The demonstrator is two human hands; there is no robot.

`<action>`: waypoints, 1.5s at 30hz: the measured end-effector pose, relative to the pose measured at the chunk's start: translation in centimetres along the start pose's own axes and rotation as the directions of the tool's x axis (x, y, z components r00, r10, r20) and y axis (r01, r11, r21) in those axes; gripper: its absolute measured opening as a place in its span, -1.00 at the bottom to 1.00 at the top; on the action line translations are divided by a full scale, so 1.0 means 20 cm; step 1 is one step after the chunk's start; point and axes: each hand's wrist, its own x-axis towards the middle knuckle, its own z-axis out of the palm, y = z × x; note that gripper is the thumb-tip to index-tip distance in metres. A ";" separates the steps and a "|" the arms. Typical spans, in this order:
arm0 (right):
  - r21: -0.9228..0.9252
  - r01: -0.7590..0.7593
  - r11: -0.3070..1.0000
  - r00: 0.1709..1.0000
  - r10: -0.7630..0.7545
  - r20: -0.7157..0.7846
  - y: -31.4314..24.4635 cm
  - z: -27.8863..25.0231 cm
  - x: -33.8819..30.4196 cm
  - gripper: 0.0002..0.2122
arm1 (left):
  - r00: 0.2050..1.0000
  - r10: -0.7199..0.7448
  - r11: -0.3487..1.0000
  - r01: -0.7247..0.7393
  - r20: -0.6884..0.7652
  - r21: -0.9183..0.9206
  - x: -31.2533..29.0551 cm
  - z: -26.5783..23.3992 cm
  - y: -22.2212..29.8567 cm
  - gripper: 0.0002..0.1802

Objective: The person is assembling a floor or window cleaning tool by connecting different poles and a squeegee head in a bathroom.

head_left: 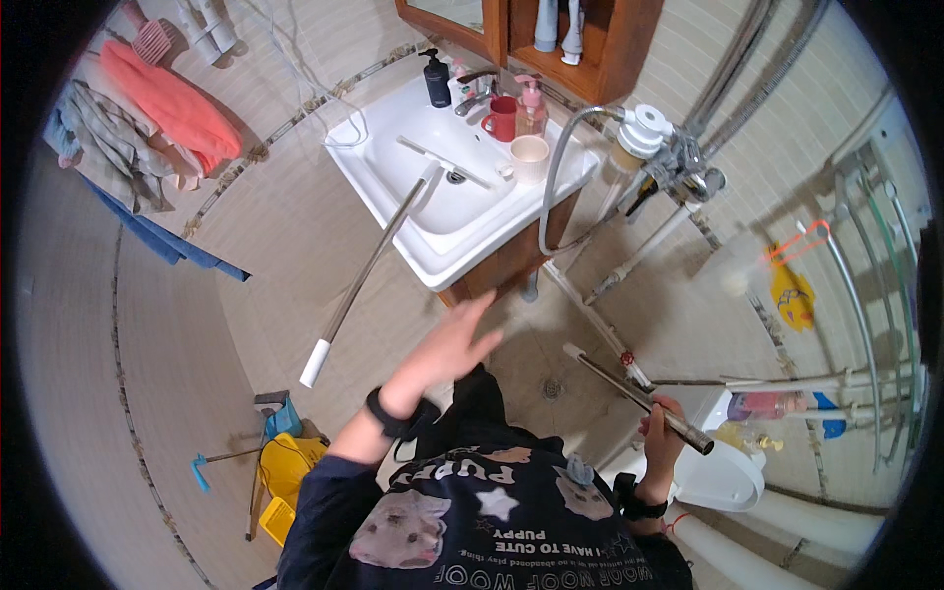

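Observation:
My left hand (pixel 447 344) is held out in front of the washbasin with its fingers apart and nothing in it. Closed around a metal pole section (pixel 629 391) is my right hand (pixel 661 442), low at the right beside the toilet. The pole has a pale end and slants from the floor drain side toward the toilet. A squeegee (pixel 379 251) leans in the white washbasin (pixel 442 270); its blade lies across the bowl near the drain. Its metal handle with a white end sticks out over the basin's front left edge, apart from my left hand.
On the basin rim stand a red mug (pixel 501 119), a pinkish cup (pixel 529 159), a pink pump bottle (pixel 531 103) and a black pump bottle (pixel 437 79). Pipes with a red valve (pixel 627 358) run right. A yellow dustpan (pixel 288 467) stands lower left; towels (pixel 177 108) hang upper left.

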 end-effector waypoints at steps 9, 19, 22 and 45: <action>0.068 -0.245 0.967 0.958 0.252 -0.136 0.09 0.07 0.16 -0.89 | 0.831 -0.440 0.757 0.138 -0.341 -0.639 1.55 -0.18 -0.74 -0.41; -0.345 -0.309 0.887 0.934 0.213 -0.288 0.06 0.08 0.35 -0.86 | 0.784 -0.615 0.189 0.038 -0.088 -0.981 2.19 -0.55 -0.87 -0.59; -0.331 -0.279 0.902 0.942 0.189 -0.279 0.00 0.10 0.40 -0.83 | 0.870 -0.484 0.232 0.029 -0.090 -0.972 2.14 -0.62 -0.71 -0.63; -0.059 -0.131 0.990 0.762 0.062 -0.645 0.13 -0.42 -0.61 -0.79 | 0.671 0.339 0.670 -0.664 -0.660 -0.331 0.68 0.43 0.23 -0.58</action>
